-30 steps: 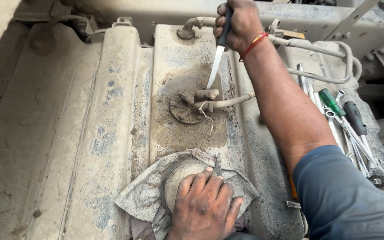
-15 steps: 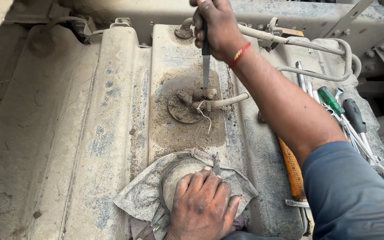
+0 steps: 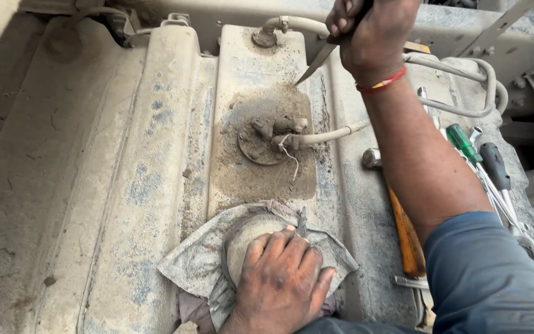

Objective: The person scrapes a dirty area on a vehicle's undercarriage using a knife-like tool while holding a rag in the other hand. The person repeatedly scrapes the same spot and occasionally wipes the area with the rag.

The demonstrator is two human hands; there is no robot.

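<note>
My right hand point(image 3: 373, 34) grips a knife point(image 3: 317, 62) by its handle at the top of the view, blade slanting down-left, its tip touching the dusty metal tank point(image 3: 156, 179). Just below the tip sits a round dirt-caked fitting point(image 3: 267, 137) with a pale hose point(image 3: 332, 133) running right from it. My left hand point(image 3: 282, 281) lies flat, fingers together, pressing a grey rag point(image 3: 196, 263) over a round opening near the bottom. A red thread band circles my right wrist.
To the right of my forearm lie a hammer with an orange handle point(image 3: 403, 232), a green-handled screwdriver point(image 3: 463, 143), a black-handled one point(image 3: 494, 166) and several metal wrenches. Pale hoses point(image 3: 465, 68) loop along the tank's far edge. A metal frame rail point(image 3: 465, 25) runs behind.
My right hand brought the knife down to the fitting, then drew it back up and tilted it; the tip now rests above the fitting. My left hand stayed on the rag.
</note>
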